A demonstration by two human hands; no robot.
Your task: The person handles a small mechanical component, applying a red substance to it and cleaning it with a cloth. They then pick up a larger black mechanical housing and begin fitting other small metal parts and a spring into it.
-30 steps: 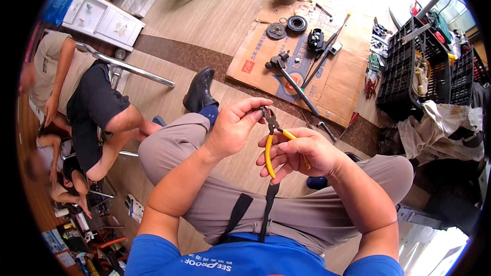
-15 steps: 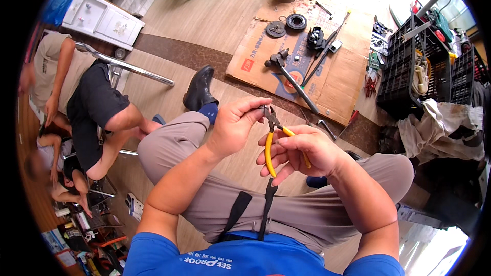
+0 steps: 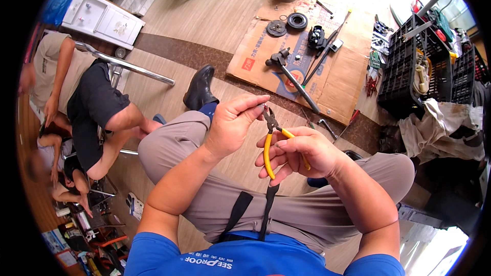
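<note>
The widest hazard was probably the floor (image 3: 215, 20) beneath the hands: anything let go could have bounced off across its planks or skittered among the loose parts on the cardboard sheet (image 3: 340, 97) at one o'clock. The right hand (image 3: 309, 151) cradled the pliers (image 3: 271, 122) loosely, thumb against one handle and fingers curled by the other, so a weak hold might have let the tool twist. The left hand (image 3: 230, 125) had thumb and forefinger pinched, apparently on a small part (image 3: 265, 107) at the pliers' nose, between ten and eleven o'clock from the right hand; a misplaced squeeze could have nipped a fingertip or flicked the part loose. Whether the nose gripped it could not be told. As for materials, the floor was smooth with a pale wood grain. The flattened cardboard was matt brown with printed patches. At two o'clock stood a lattice-walled black plastic crate (image 3: 395, 88), and at three, crumpled pale cloth (image 3: 442, 128). On the cardboard a dark rod (image 3: 302, 92) with a lumpy head slanted from eleven to five o'clock; toward the sheet's eleven lay a rounded black ring (image 3: 296, 26) and a flat grey disc (image 3: 276, 28). The pliers had slim, bowed yellow grips and a dark metal head. The small part was too tiny to show its shape.
</note>
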